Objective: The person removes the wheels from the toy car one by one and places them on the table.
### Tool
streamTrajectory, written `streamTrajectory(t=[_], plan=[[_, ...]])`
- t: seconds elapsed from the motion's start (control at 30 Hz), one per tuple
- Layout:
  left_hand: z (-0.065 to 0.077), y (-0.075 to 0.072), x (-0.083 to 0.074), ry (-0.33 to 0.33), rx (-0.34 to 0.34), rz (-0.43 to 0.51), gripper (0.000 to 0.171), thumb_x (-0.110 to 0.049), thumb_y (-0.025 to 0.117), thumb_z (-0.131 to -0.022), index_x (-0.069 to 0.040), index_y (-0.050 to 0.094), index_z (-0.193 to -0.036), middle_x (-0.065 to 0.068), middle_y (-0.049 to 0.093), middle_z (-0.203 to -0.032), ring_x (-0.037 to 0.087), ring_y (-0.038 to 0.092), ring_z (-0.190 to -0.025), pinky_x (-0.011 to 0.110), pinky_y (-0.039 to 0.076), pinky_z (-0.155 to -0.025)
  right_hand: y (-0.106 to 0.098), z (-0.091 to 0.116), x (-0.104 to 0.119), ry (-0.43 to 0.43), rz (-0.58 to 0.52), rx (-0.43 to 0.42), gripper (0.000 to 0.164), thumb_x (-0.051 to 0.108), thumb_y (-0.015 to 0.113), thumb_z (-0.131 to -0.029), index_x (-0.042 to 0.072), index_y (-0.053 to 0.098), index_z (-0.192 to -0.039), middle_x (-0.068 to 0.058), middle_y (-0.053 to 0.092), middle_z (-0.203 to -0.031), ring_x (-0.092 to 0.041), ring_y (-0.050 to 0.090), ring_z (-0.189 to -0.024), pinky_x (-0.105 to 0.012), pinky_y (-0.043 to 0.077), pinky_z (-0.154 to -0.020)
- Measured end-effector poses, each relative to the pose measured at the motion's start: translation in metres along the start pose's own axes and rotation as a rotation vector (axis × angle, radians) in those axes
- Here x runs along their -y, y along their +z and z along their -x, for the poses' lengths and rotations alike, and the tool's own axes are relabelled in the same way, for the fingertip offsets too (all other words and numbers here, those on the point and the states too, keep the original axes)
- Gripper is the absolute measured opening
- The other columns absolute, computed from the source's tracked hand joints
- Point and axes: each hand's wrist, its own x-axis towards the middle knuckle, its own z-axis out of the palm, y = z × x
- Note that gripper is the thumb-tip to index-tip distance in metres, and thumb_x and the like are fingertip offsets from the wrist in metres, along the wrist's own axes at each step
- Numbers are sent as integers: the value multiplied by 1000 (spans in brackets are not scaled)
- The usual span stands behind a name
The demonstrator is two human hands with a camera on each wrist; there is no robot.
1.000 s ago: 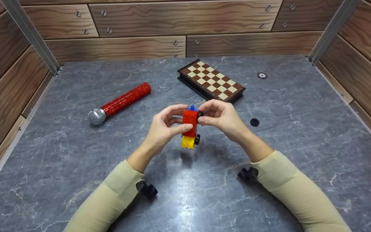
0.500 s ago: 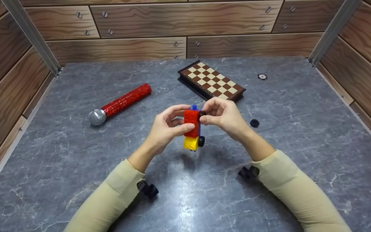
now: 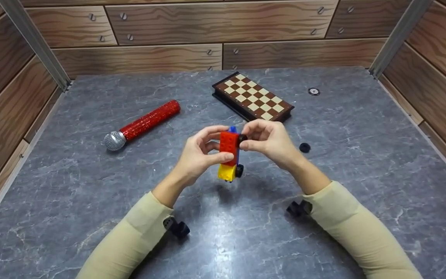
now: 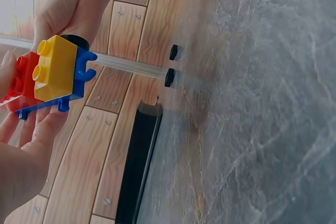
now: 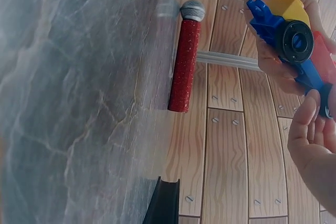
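The left hand (image 3: 199,157) is gripping a toy car (image 3: 227,142), thumb pressing on its red top, while the right hand (image 3: 271,143) is pinching a black wheel (image 3: 242,138) at the car's blue-tipped end. The car is hanging above the middle of the table (image 3: 72,182), another wheel (image 3: 239,171) showing beside its yellow block. Over toward the right edge, a black disc (image 3: 304,147) is lying; a red microphone (image 3: 145,122) is resting toward the left edge, a chessboard (image 3: 256,95) is sitting near the far edge, and a round chip (image 3: 314,91) is lying toward the far right corner.
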Motion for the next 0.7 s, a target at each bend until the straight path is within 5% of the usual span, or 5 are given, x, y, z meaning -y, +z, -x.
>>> streamTrajectory(t=[0.3, 0.7], plan=[[0, -2, -1, -8, 26, 32, 55, 1, 77, -73, -1, 54, -123, 19, 58, -111, 29, 58, -74, 38, 55, -67, 1, 1, 0, -65, -2, 29, 20, -10, 74, -71, -12, 60, -86, -13, 66, -81, -19, 60, -69, -25, 53, -64], [1, -1, -1, -40, 49, 4, 54, 3, 76, -73, 0, 54, -123, 19, 58, -111, 29, 59, -73, 43, 55, -69, -5, 0, 2, -221, 199, 135, 14, -11, 71, -73, -8, 64, -85, -17, 62, -81, -19, 61, -69, -29, 55, -64]])
